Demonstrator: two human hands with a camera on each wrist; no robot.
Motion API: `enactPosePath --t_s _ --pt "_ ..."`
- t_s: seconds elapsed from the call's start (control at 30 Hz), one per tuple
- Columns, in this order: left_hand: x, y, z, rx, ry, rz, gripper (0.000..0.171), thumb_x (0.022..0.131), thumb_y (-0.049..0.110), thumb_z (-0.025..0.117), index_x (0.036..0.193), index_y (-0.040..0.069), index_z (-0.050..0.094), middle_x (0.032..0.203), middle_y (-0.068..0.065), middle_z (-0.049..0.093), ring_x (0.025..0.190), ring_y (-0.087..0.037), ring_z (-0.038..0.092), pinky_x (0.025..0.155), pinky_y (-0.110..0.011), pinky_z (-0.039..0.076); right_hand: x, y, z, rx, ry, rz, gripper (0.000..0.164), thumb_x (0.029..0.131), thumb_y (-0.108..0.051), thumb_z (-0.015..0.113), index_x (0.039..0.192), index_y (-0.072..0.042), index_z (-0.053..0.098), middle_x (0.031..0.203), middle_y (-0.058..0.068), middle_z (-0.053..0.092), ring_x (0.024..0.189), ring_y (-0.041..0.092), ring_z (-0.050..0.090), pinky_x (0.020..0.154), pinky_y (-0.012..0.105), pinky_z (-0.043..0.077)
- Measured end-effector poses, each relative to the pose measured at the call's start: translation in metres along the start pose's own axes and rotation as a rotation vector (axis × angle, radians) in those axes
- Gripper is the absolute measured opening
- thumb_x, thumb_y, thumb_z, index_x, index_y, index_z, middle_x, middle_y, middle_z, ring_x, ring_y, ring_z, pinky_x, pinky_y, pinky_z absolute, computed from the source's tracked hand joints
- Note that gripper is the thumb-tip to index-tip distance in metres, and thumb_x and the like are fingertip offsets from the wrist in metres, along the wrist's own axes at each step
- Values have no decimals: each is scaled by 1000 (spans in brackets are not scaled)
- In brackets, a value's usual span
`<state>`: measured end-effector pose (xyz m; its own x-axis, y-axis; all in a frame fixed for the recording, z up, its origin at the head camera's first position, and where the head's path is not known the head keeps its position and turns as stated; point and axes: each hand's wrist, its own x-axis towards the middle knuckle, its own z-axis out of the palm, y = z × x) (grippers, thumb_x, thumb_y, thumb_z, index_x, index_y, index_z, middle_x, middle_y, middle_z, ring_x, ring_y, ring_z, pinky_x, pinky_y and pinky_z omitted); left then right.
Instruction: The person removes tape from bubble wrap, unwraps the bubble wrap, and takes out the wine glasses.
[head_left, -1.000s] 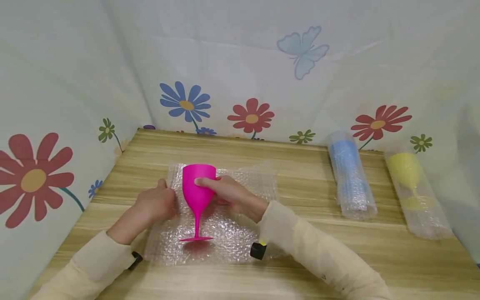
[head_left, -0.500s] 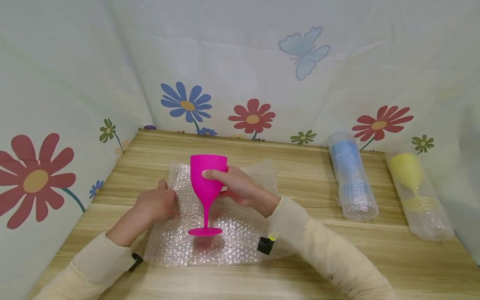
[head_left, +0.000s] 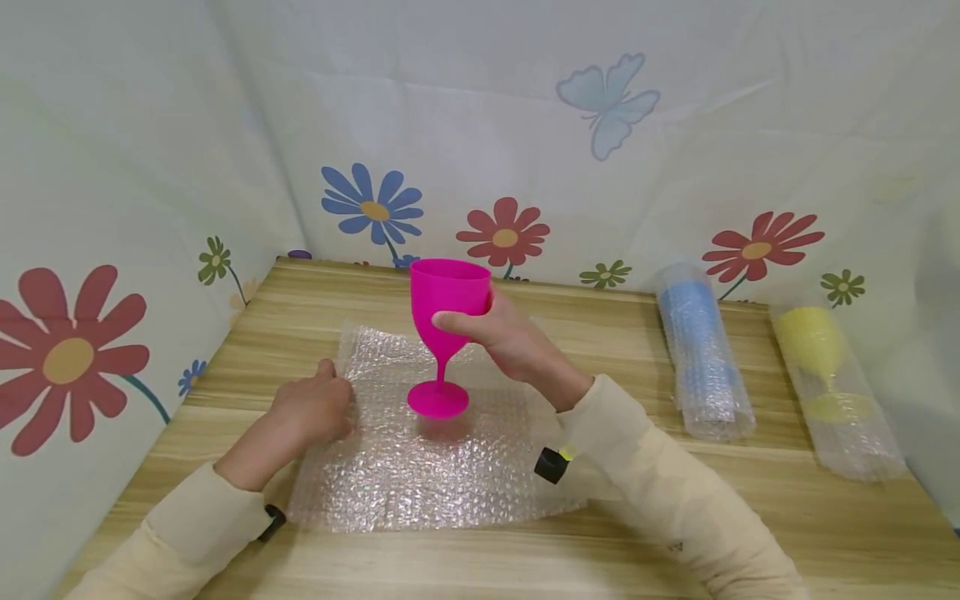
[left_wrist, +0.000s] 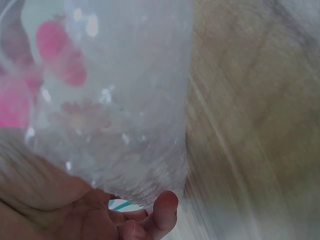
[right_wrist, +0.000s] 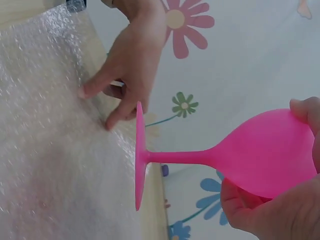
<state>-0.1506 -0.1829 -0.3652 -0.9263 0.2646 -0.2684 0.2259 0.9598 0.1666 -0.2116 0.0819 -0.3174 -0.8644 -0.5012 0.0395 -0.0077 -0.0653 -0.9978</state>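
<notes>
My right hand grips the bowl of a bright pink wine glass, thumb across its front. The glass is upright above the bubble wrap, its foot apart from the sheet. In the right wrist view, the stem and round foot of the pink wine glass point towards the wrap. My left hand is at the sheet's left edge. The right wrist view shows the left thumb and a fingertip of that hand touching the edge, spaced apart. In the left wrist view, the bubble wrap hides part of the hand.
A blue object wrapped in bubble wrap lies at the right of the wooden table. Beside it lies a yellow goblet in bubble wrap. A flower-printed curtain stands behind the table and along its sides.
My right hand has lifted the pink wine glass up and away, slightly rightward, and its foot has tilted more into view. The left hand and the sheet have hardly moved.
</notes>
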Motion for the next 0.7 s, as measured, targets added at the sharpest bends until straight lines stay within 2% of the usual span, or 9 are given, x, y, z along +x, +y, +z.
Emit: enactPosePath --t_s 0.37,0.43,0.5,0.53,0.63,0.7 --pt "1 -2 1 -8 2 3 22 83 14 81 83 3 62 99 -20 47 65 -24 52 53 -37 44 -1 -17 -33 -90 175 -195 67 88 -7 75 146 -9 41 134 11 55 120 29 55 85 36 58" --pt "1 -3 2 -9 6 3 22 83 14 81 82 4 62 100 -21 48 65 -24 53 54 -38 45 -1 -20 -41 -80 176 -252 67 88 -5 75 146 -11 42 135 10 56 121 29 56 86 36 58" --pt "1 -3 3 -11 7 2 21 83 14 81 83 4 62 101 -21 48 65 -24 53 54 -38 45 0 -24 -49 -48 134 -330 66 88 -1 72 147 -9 43 139 12 58 123 35 58 90 40 58" --pt "0 -3 3 -11 9 3 21 83 14 80 83 3 62 101 -22 48 65 -24 54 54 -38 46 0 -25 -54 -46 145 -353 65 88 0 72 146 -10 44 139 11 58 122 35 59 91 40 57" --pt "0 -4 3 -15 7 2 21 84 14 80 83 3 62 103 -23 49 64 -24 54 54 -38 46 -3 -28 -68 -76 226 -366 67 88 -2 73 147 -8 42 139 10 57 121 32 58 89 37 57" --pt "0 -4 3 -17 5 4 21 85 15 80 83 4 62 104 -23 49 64 -24 53 53 -38 45 -7 -30 -79 -124 326 -333 70 88 -6 76 148 -9 40 137 8 55 120 27 55 87 34 56"
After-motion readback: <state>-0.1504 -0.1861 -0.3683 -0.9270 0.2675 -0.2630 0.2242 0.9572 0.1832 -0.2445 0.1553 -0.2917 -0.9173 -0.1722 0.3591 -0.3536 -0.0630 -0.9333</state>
